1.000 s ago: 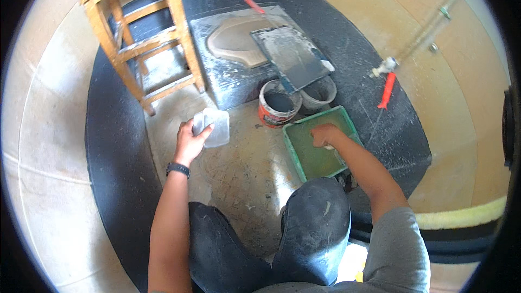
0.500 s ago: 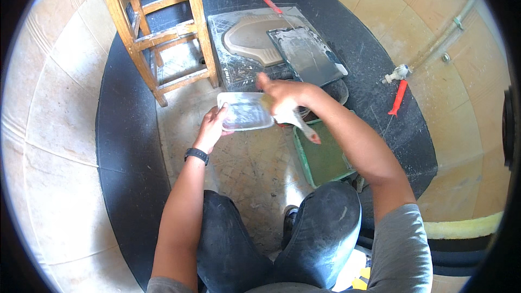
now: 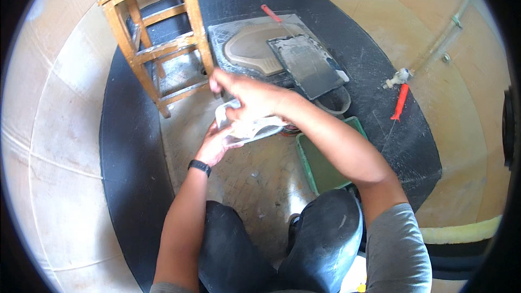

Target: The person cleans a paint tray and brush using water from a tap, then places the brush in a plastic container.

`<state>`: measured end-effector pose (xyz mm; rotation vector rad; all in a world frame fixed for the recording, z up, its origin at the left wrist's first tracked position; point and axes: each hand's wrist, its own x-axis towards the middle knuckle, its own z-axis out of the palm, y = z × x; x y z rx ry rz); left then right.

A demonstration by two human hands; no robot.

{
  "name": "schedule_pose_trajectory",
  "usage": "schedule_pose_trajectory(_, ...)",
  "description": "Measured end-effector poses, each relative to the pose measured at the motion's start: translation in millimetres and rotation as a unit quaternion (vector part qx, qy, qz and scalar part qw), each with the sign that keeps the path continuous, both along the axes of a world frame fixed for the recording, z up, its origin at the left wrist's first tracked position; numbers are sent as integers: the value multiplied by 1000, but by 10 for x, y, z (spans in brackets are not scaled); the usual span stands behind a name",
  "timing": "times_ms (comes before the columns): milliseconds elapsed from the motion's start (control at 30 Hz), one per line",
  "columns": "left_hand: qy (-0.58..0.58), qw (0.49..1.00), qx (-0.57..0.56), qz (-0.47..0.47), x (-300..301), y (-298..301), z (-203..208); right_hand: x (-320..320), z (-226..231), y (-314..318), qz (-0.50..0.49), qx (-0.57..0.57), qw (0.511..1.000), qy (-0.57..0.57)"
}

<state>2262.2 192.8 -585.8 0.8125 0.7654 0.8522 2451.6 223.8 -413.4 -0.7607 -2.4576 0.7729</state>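
Observation:
My left hand [image 3: 213,147] grips the near left edge of a shallow clear plastic tray [image 3: 221,111], held up above the floor. Over the tray reaches my right hand [image 3: 258,99], its index finger stretched away from the rest. In its curled lower fingers is a brush [image 3: 252,127] with a pale handle, largely covered by the hand and blurred. Most of the tray's inside is hidden beneath the right hand.
Ahead left stands a worn wooden stool [image 3: 163,51]. Beyond my hands are a squat-toilet pan [image 3: 252,49], a dusty dark board [image 3: 312,70] and a round bucket [image 3: 337,101]. A green basin [image 3: 305,165] of murky liquid sits right. A red-handled tool [image 3: 400,103] lies by a wall tap [image 3: 400,77].
My right hand has swung left across the tray with the brush, now covering most of it. The tray is tilted differently and slightly lower in view.

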Motion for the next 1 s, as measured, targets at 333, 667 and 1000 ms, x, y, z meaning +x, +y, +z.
schedule_pose_trajectory(333,-6,968,-42,247,-402,202,-216,2679,-1263,736,-708,-128,680,141)
schedule_pose_trajectory(667,119,962,-2,244,-476,87,6,2566,-2797,841,-585,-445,474,485)
schedule_pose_trajectory(1000,172,960,9,222,-593,45,-36,2078,-2581,745,-590,-321,440,596)
